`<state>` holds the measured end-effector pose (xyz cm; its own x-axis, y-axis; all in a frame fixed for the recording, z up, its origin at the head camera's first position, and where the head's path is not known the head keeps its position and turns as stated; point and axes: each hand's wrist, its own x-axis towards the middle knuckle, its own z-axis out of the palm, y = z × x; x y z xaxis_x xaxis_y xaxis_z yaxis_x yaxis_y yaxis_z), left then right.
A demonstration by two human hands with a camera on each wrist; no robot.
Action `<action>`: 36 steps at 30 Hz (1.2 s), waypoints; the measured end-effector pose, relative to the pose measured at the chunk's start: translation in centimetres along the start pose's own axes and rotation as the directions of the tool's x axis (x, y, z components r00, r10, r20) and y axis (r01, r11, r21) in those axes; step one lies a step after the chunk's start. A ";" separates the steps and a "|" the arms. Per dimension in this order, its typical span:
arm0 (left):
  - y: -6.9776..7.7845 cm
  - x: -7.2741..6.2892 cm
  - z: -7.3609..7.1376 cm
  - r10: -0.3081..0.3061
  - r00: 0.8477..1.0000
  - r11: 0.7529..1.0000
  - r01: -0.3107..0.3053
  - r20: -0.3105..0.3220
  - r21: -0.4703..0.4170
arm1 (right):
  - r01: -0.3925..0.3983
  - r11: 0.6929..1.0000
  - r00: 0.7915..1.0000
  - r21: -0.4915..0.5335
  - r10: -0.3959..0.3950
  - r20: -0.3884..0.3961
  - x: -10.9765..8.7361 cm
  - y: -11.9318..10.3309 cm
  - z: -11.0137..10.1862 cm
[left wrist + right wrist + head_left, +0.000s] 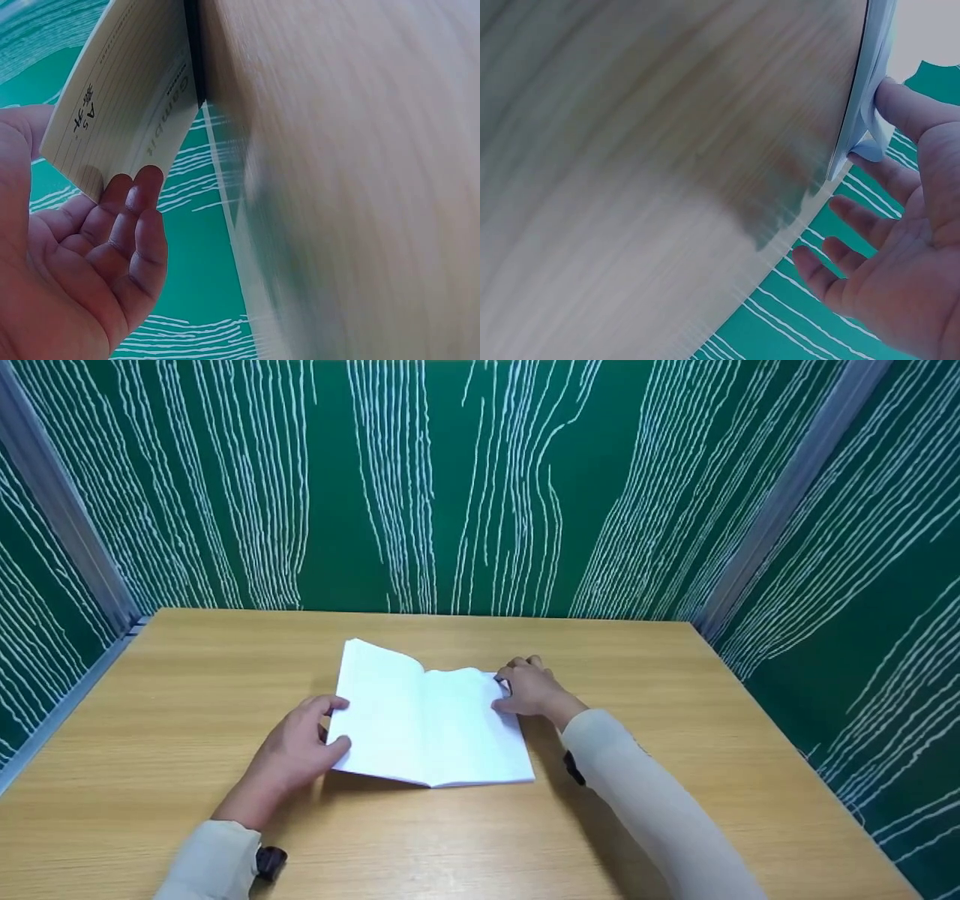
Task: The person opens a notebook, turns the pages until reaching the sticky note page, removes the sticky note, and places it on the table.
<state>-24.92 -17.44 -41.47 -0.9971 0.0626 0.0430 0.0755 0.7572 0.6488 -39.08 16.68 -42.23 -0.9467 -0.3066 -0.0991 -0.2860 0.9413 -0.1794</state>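
An open notebook [427, 727] with white pages lies in the middle of the head view, its left half tilted up off the table. My left hand [296, 746] holds that left half by its outer edge, thumb on the page side and fingers behind. In the left wrist view the outside of the cover [127, 97] shows ruled lines, printed lettering and dark handwriting. At the upper right edge, my right hand [534, 690] pinches the page edge between thumb and index finger. A page [877, 124] curls there in the right wrist view, the other fingers spread apart from it.
The notebook is on a light wooden table [465, 847]. Green panels [487, 495] with white wavy lines stand behind and at both sides, joined by grey metal posts [787, 502]. A dark wrist device [270, 862] sits at the left cuff.
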 end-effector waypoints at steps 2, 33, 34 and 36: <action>0.1 0.0 0.0 0.001 1.000 1.000 -0.001 0.000 0.001 | 0.001 1.000 1.000 0.017 -0.001 -0.011 0.0 -0.1 0.0; 0.2 -0.2 -0.1 0.018 1.000 1.000 -0.017 -0.015 0.010 | -0.177 0.928 0.976 0.328 0.209 -0.065 0.0 -0.4 -0.4; 0.2 -0.2 -0.1 0.013 1.000 1.000 -0.013 -0.015 0.007 | -0.174 0.929 0.976 0.327 0.207 -0.068 0.0 -0.4 -0.4; 0.2 -0.2 -0.1 0.009 1.000 1.000 -0.009 -0.014 0.004 | -0.168 0.928 0.977 0.333 0.202 -0.072 0.0 -0.4 -0.5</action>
<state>-24.70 -17.36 -41.28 -0.9964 0.0605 0.0594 0.0846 0.7594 0.6451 -39.06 16.36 -41.66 -0.9932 -0.0987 -0.0623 -0.0573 0.8776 -0.4759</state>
